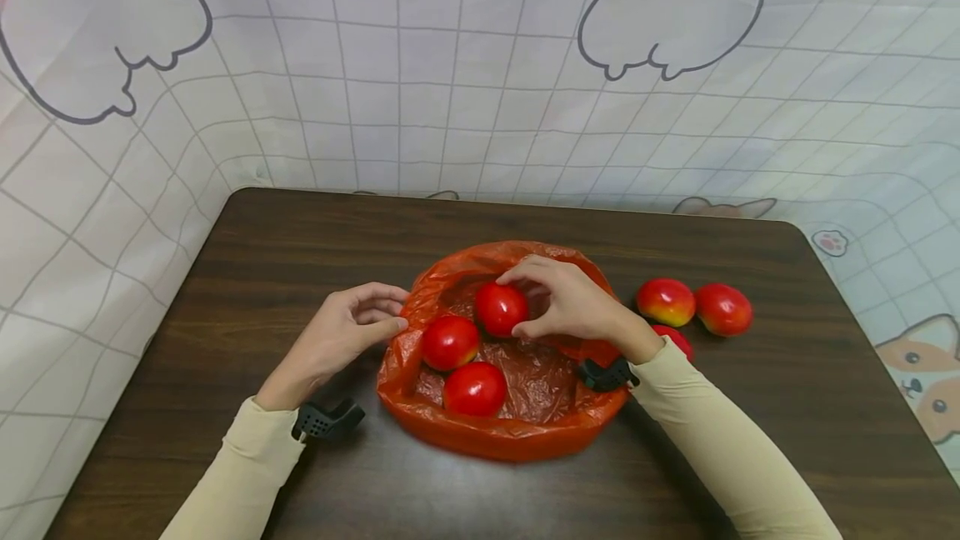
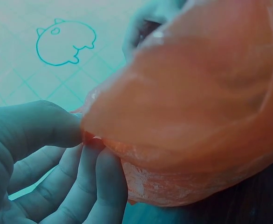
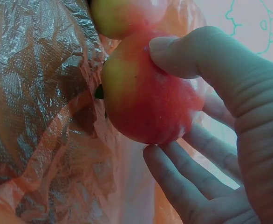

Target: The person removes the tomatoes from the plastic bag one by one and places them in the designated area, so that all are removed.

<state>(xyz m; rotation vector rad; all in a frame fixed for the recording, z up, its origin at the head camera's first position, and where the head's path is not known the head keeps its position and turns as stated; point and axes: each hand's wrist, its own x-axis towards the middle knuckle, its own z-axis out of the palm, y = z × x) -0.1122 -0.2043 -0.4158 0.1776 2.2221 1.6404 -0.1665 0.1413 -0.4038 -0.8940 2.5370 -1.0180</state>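
An orange plastic bag (image 1: 517,442) stands on the table with its mouth spread wide and its rim rolled outward. At its left side my left hand (image 1: 337,344) pinches the rim between thumb and fingers, as the left wrist view shows. Inside the bag's mouth my right hand (image 1: 572,300) grips a glossy red tomato (image 1: 501,309), yellow towards its green stem (image 3: 153,88). Two more tomatoes, one on the left (image 1: 450,343) and one nearer the front (image 1: 475,389), lie in the bag. Whether the held tomato touches the bag's bottom is hidden.
Right of the bag, two red-yellow tomatoes (image 1: 666,302) lie side by side, and a third (image 1: 677,340) is partly covered by my right forearm. Behind the dark wooden table (image 1: 300,227) hangs a white grid-patterned cloth (image 1: 450,65). Each wrist wears a black band.
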